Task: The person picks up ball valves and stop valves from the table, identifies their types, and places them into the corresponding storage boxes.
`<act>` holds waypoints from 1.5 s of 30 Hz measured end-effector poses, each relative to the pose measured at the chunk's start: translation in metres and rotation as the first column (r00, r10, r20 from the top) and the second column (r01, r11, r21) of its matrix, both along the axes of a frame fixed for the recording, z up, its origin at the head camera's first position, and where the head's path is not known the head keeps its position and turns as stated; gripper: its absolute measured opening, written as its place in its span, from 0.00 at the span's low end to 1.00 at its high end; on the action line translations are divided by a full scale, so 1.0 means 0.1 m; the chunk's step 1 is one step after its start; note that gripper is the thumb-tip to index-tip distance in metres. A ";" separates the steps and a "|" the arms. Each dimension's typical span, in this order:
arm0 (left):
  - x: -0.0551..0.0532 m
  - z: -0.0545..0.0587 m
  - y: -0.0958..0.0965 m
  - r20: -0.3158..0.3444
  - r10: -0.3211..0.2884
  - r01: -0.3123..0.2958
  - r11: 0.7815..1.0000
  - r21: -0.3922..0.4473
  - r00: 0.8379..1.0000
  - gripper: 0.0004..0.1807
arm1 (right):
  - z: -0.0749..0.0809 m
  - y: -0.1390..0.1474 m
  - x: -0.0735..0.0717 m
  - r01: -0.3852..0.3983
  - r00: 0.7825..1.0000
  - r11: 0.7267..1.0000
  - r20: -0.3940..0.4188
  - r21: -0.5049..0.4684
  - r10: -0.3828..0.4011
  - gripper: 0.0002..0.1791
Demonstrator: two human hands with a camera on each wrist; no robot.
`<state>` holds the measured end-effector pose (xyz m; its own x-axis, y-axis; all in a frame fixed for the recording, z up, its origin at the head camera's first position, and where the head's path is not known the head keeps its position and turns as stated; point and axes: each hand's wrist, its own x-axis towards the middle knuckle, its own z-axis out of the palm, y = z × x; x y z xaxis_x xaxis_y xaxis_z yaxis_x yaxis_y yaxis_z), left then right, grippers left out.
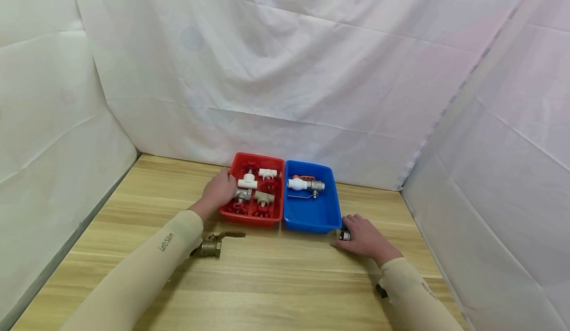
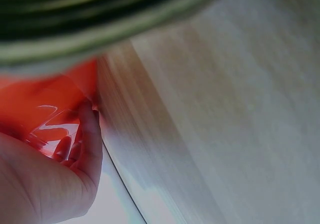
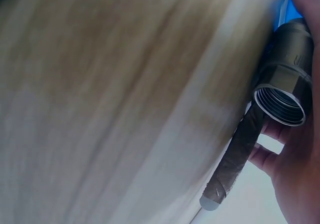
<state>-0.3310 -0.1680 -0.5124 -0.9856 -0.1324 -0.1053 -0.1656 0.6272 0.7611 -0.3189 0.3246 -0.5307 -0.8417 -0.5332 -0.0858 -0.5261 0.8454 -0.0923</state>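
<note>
My left hand (image 1: 219, 190) grips the left side of a red bin (image 1: 251, 218); in the left wrist view its fingers (image 2: 90, 134) lie against the glossy red wall. My right hand (image 1: 362, 234) holds a metal ball valve (image 3: 287, 76) low by the near right corner of a blue bin (image 1: 311, 227). The valve's threaded mouth and its long dull lever (image 3: 232, 159) show in the right wrist view, while the hand covers most of it from above. Close to my left sleeve lies a brass ball valve (image 1: 211, 248) with its lever on top, partly hidden by the sleeve.
Inside the red bin are several valves with red handwheels, including a white tee-shaped one (image 1: 248, 181). The blue bin, beside it, holds a white-and-metal valve (image 1: 297, 184), a lever valve (image 1: 316, 186) and an orange handle (image 1: 304, 177). White curtains (image 1: 285, 83) enclose the wooden table (image 1: 276, 286).
</note>
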 end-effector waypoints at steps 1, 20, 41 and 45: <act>-0.01 0.00 0.00 -0.002 0.001 -0.001 1.000 -0.002 1.000 0.29 | 0.00 0.00 0.00 -0.002 1.000 1.000 -0.002 0.000 0.002 0.45; 0.00 -0.02 -0.01 -0.010 -0.001 0.001 1.000 0.002 1.000 0.29 | 0.04 -0.08 0.02 0.043 0.999 0.999 -0.005 -0.029 -0.043 0.38; 0.00 0.00 -0.01 -0.026 0.002 -0.002 1.000 -0.006 1.000 0.30 | 0.02 -0.04 -0.02 0.058 0.998 0.996 0.043 -0.066 -0.056 0.31; 0.01 0.00 0.00 -0.019 0.003 -0.003 1.000 -0.004 1.000 0.30 | -0.01 0.02 -0.04 0.087 0.994 0.994 0.070 -0.070 -0.082 0.30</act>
<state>-0.3304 -0.1681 -0.5121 -0.9869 -0.1361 -0.0860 -0.1532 0.6295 0.7617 -0.3232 0.3269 -0.5314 -0.8776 -0.4674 -0.1067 -0.4437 0.8762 -0.1882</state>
